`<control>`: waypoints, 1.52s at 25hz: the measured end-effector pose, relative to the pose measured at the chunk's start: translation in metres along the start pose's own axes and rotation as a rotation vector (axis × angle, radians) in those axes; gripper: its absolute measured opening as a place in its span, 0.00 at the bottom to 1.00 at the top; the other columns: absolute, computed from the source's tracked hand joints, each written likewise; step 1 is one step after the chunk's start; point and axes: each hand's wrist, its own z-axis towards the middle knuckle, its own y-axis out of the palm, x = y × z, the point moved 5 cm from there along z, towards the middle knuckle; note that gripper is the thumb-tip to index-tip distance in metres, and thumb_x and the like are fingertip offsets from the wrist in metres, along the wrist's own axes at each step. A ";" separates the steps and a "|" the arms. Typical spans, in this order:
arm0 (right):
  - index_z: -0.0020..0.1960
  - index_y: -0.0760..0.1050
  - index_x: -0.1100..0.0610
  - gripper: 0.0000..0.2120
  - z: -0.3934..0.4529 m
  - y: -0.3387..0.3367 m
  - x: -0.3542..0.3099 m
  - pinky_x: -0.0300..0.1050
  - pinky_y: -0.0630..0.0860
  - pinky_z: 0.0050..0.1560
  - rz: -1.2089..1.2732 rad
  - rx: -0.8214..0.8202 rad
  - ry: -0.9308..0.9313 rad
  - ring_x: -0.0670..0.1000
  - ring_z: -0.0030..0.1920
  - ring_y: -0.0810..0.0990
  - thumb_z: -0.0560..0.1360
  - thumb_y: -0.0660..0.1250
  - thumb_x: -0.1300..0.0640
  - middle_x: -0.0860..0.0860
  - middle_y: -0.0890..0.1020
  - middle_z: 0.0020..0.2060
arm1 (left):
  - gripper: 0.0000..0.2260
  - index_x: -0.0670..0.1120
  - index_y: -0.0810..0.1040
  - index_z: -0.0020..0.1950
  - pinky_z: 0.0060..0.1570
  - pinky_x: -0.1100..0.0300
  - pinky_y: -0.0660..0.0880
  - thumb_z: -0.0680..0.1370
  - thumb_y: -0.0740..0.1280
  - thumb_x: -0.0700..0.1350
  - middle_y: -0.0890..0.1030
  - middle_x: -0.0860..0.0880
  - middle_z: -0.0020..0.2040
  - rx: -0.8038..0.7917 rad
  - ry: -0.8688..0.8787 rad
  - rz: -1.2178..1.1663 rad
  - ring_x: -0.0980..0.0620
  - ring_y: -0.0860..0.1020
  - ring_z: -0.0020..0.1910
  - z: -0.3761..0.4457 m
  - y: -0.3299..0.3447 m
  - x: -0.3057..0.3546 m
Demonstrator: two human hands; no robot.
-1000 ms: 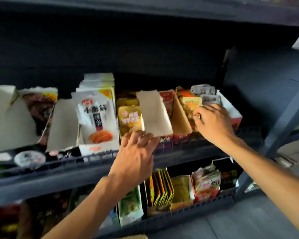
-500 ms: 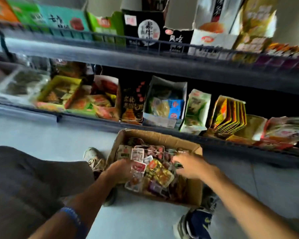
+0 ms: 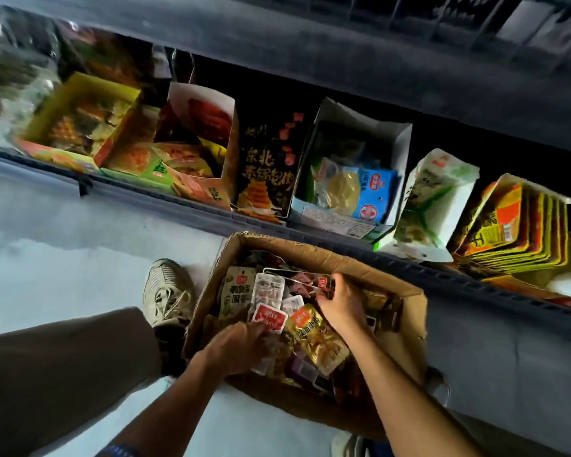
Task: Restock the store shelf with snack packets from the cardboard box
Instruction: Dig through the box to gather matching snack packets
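Your cardboard box [image 3: 406,311] sits on the floor against the bottom shelf [image 3: 310,225], heaped with loose snack packets [image 3: 314,338]. Your left hand [image 3: 234,349] lies on the pile, fingertips at a red packet [image 3: 269,318]; its grip is unclear. Your right hand [image 3: 340,303] pinches clear-wrapped packets [image 3: 307,280] near the far wall.

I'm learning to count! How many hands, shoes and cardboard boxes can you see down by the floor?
Hands: 2, left and right, both in the box
Shoes: 2, a beige sneaker and another at the bottom edge
Cardboard box: 1
Total: 5
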 end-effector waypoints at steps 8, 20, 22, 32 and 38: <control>0.75 0.64 0.52 0.37 0.006 0.047 -0.001 0.51 0.71 0.65 -0.166 0.137 -0.174 0.57 0.69 0.70 0.70 0.75 0.59 0.54 0.70 0.71 | 0.13 0.51 0.77 0.64 0.54 0.61 0.80 0.80 0.66 0.46 0.83 0.52 0.59 0.109 0.048 -0.219 0.56 0.82 0.56 0.006 0.003 -0.014; 0.71 0.67 0.54 0.27 0.017 0.033 -0.006 0.42 0.77 0.54 -0.174 -0.020 -0.336 0.52 0.59 0.80 0.75 0.72 0.61 0.51 0.80 0.61 | 0.10 0.49 0.76 0.62 0.47 0.62 0.82 0.82 0.62 0.43 0.84 0.51 0.55 0.099 0.064 -0.180 0.58 0.84 0.50 0.010 0.013 -0.012; 0.68 0.69 0.54 0.22 0.020 0.034 -0.002 0.38 0.76 0.45 -0.166 -0.058 -0.268 0.50 0.53 0.82 0.76 0.70 0.60 0.51 0.82 0.56 | 0.10 0.50 0.76 0.62 0.48 0.60 0.82 0.82 0.61 0.43 0.84 0.51 0.56 0.088 0.064 -0.179 0.57 0.84 0.50 0.010 0.014 -0.012; 0.45 0.83 0.53 0.06 -0.014 -0.091 -0.019 0.40 0.71 0.41 -0.054 0.006 -0.324 0.49 0.43 0.82 0.78 0.68 0.55 0.48 0.85 0.41 | 0.08 0.51 0.79 0.58 0.40 0.68 0.80 0.80 0.66 0.45 0.84 0.55 0.49 0.335 0.052 -0.125 0.61 0.83 0.42 -0.007 -0.035 0.024; 0.50 0.84 0.56 0.08 -0.067 -0.181 -0.056 0.47 0.79 0.48 -0.287 0.023 -0.511 0.50 0.44 0.82 0.79 0.67 0.56 0.51 0.86 0.46 | 0.12 0.49 0.79 0.57 0.48 0.50 0.79 0.77 0.61 0.49 0.83 0.50 0.52 0.920 0.067 -0.397 0.54 0.79 0.47 -0.050 -0.123 0.078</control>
